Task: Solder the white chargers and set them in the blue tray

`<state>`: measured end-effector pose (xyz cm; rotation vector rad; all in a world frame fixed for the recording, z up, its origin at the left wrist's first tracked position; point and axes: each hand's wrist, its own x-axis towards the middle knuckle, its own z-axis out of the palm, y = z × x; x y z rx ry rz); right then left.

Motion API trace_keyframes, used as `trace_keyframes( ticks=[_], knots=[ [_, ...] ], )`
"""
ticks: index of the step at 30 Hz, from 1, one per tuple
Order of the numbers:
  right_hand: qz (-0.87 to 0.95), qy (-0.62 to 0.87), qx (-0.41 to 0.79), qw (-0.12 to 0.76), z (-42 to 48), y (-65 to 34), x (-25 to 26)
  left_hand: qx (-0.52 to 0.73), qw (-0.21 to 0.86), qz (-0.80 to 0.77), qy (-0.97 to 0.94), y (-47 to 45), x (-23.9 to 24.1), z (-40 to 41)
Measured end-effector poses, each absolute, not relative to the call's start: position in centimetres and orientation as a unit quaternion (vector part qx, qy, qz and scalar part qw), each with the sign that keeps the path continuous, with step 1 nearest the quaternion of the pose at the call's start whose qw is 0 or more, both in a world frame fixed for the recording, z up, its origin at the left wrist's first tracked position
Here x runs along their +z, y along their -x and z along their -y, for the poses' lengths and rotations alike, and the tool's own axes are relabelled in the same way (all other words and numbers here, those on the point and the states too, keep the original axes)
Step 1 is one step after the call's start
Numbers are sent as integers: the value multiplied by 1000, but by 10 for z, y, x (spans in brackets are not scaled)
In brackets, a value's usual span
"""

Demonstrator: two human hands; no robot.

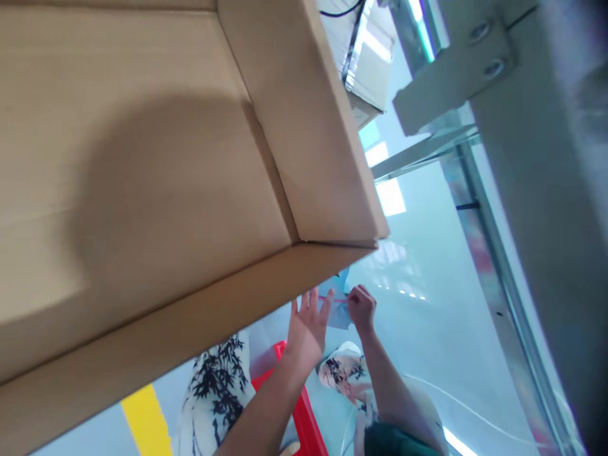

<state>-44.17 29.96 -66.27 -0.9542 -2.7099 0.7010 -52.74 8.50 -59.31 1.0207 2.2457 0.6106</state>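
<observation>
Low in the view, beyond the edge of a large cardboard box, are both of my hands. My left hand [306, 329] is open, its fingers spread and pointing up; the box rim partly covers the fingertips. Just right of it is a pale, see-through plastic bag [340, 315] with a thin pink line across it. My right hand [361, 308] is closed at the bag's right edge, where the pink line meets the fingers. The upper part of the bag is hidden behind the box, and its contents cannot be made out.
The open cardboard box [190, 304] fills the upper left, close to the camera. A red plastic stool or frame [308, 421] is between my legs. Grey metal framing [532, 152] runs down the right. A taped carton [370, 63] stands behind. Yellow floor tape [147, 421] shows lower left.
</observation>
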Motion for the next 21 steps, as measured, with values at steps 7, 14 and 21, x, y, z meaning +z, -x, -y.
trace_keyframes(
  ticks=[7,14,21],
  knots=[
    [922,212,316,73,-224,363,-602,264,235,-776,-521,529,-588,-78],
    [895,302,314,99,-204,355,-571,76,505,-728,-457,507,-582,-58],
    [866,370,319,111,-214,377,-567,172,485,-760,-398,479,-599,-68]
  ],
)
